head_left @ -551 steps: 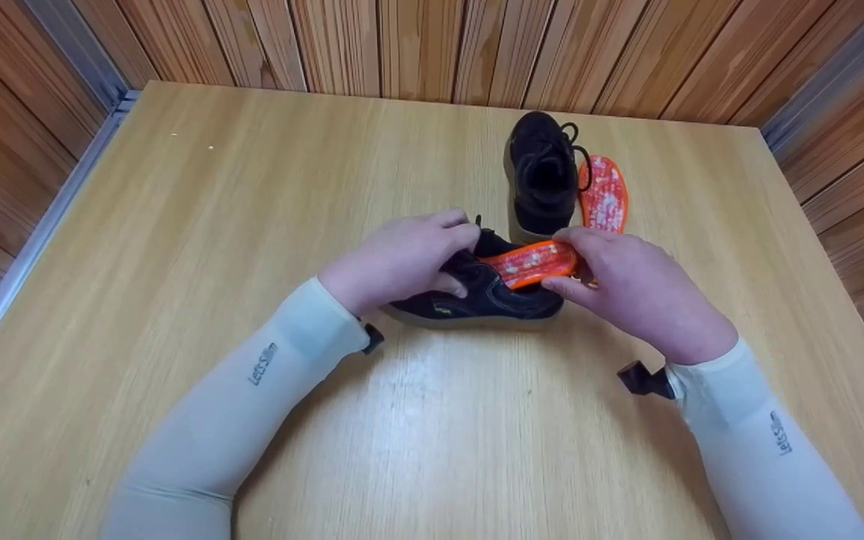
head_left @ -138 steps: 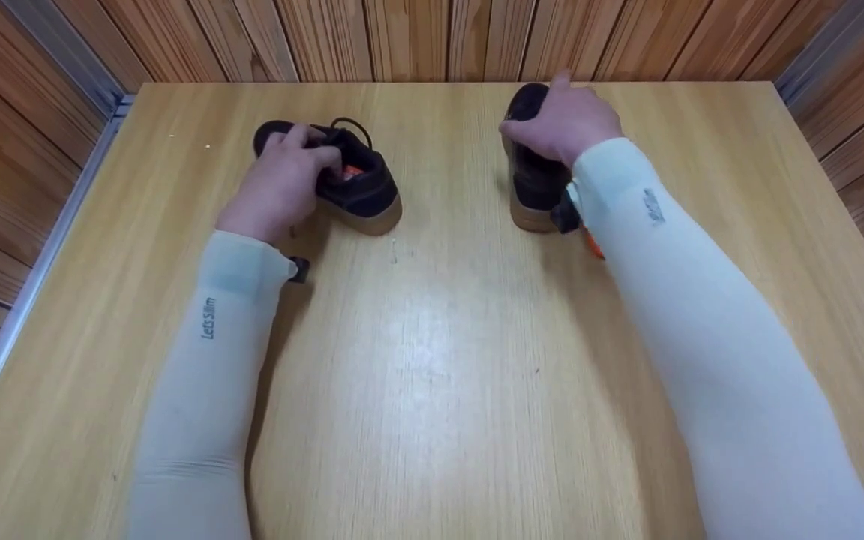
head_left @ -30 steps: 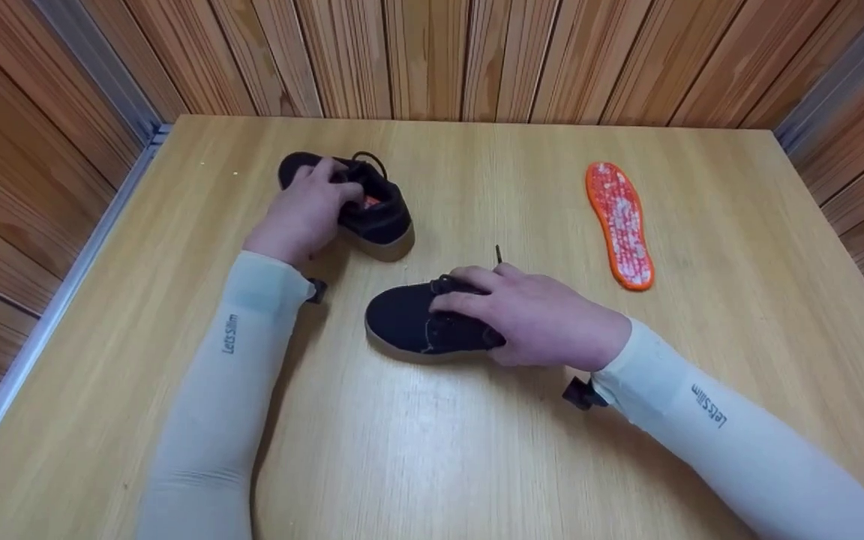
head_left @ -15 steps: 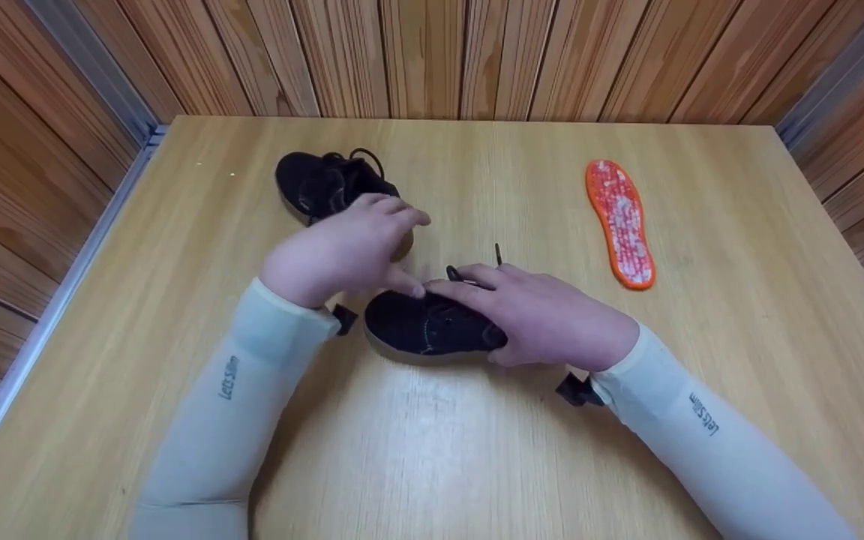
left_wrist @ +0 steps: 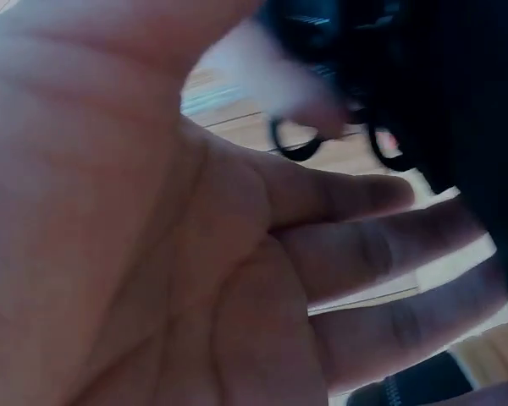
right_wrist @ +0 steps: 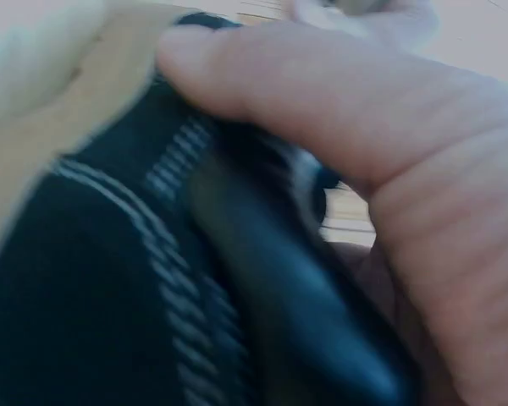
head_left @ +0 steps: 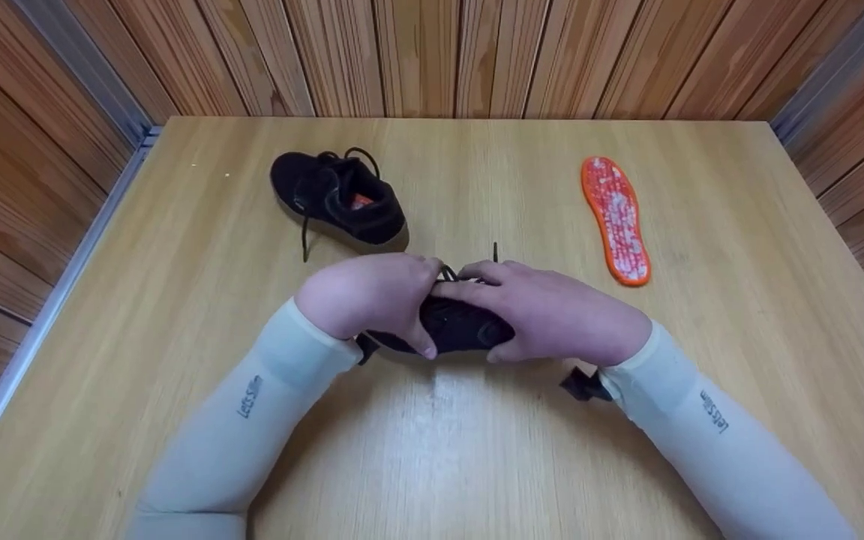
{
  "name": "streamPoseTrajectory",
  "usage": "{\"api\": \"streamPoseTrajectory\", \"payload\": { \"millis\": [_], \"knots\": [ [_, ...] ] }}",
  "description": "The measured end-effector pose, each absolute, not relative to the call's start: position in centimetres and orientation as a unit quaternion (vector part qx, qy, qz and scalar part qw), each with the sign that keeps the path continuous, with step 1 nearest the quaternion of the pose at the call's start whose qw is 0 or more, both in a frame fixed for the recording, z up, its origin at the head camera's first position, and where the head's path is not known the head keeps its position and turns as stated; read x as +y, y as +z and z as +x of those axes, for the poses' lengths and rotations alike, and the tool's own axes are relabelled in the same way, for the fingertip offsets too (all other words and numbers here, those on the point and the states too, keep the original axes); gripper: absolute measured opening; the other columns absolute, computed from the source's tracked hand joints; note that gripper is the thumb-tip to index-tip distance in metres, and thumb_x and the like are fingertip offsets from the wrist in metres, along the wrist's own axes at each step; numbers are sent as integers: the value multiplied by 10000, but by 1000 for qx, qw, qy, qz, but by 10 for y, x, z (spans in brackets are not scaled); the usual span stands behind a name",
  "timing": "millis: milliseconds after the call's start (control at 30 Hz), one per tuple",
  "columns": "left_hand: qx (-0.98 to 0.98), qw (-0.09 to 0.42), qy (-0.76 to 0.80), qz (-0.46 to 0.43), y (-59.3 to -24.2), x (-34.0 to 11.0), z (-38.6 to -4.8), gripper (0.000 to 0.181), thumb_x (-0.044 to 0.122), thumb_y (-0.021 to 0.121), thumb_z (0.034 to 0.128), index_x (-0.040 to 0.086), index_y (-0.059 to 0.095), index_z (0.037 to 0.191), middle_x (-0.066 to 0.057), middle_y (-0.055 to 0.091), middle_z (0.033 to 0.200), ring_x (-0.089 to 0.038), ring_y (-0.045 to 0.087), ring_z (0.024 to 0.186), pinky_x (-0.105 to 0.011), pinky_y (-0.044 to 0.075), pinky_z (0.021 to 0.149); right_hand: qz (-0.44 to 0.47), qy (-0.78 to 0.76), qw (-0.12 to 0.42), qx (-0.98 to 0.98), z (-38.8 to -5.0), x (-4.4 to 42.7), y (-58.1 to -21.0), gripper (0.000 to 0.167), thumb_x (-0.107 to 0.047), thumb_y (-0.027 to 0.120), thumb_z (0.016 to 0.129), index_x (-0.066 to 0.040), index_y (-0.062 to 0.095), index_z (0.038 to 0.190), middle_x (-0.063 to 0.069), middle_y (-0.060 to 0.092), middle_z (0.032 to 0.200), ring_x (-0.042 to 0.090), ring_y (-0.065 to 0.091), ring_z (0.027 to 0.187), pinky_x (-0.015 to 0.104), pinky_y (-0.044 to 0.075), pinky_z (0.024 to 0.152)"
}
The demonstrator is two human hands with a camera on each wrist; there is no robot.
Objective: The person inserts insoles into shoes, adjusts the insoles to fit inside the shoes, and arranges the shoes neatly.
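A black lace-up shoe (head_left: pixel 469 326) lies on its sole in front of me, toe to the left. My left hand (head_left: pixel 372 296) spans its toe half, thumb on the near side and fingers over the far side. In the left wrist view the left fingers (left_wrist: pixel 381 254) reach toward the dark shoe. My right hand (head_left: pixel 559 311) grips the heel half by the opening; its thumb (right_wrist: pixel 262 76) presses on the stitched side in the right wrist view. The inside of this shoe is hidden by the hands in the head view.
Behind to the left stands a second black shoe (head_left: pixel 334 199) with an orange-red insole (head_left: pixel 361 201) visible inside. A loose orange-rimmed, red-and-white insole (head_left: pixel 617 221) lies at the back right of the wooden table (head_left: pixel 492 465). Plank walls (head_left: pixel 417 60) border the table.
The right hand brought the nearer shoe from the back to the front middle, uncovering the loose insole. The left hand let go of the other shoe and moved right onto this shoe's toe half.
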State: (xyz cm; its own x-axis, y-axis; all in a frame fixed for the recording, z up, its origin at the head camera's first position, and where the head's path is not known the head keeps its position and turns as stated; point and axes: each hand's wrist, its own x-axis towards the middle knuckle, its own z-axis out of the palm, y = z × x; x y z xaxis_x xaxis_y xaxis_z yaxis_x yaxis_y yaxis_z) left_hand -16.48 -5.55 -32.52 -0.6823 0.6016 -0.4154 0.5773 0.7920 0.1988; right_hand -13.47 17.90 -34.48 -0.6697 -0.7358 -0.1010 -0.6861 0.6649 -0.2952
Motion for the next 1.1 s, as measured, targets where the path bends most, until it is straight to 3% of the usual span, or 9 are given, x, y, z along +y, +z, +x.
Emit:
{"api": "streamPoseTrajectory", "payload": {
  "millis": [400, 800, 1100],
  "knots": [
    [919, 242, -27, 309, -334, -49, -167, 980, 580, 934, 809, 18, 546, 1512, -151, 664, 1412, -320, 665, 1293, -470, 533, 1179, -388, -120, 123, 906, -135, 188, -338, 860, -340, 920, 894, -420, 485, 1632, 122, 591, 1561, 363, 685, 1306, 586, 593, 1055],
    [916, 236, -19, 324, -336, -51, -166, 855, 566, 915, 827, 67, 634, 1462, -139, 685, 1350, -318, 678, 1217, -483, 564, 1114, -409, -126, 120, 896, -136, 190, -339, 788, -343, 895, 913, -385, 527, 1608, 138, 597, 1546, 362, 696, 1274, 564, 597, 1042],
    [919, 239, -20, 314, -334, -50, -166, 875, 571, 920, 824, 71, 626, 1479, -138, 674, 1375, -311, 671, 1230, -480, 553, 1132, -409, -130, 118, 895, -138, 201, -329, 713, -380, 802, 1001, -444, 480, 1634, 115, 605, 1537, 323, 694, 1263, 552, 593, 1045]
  ]
}}
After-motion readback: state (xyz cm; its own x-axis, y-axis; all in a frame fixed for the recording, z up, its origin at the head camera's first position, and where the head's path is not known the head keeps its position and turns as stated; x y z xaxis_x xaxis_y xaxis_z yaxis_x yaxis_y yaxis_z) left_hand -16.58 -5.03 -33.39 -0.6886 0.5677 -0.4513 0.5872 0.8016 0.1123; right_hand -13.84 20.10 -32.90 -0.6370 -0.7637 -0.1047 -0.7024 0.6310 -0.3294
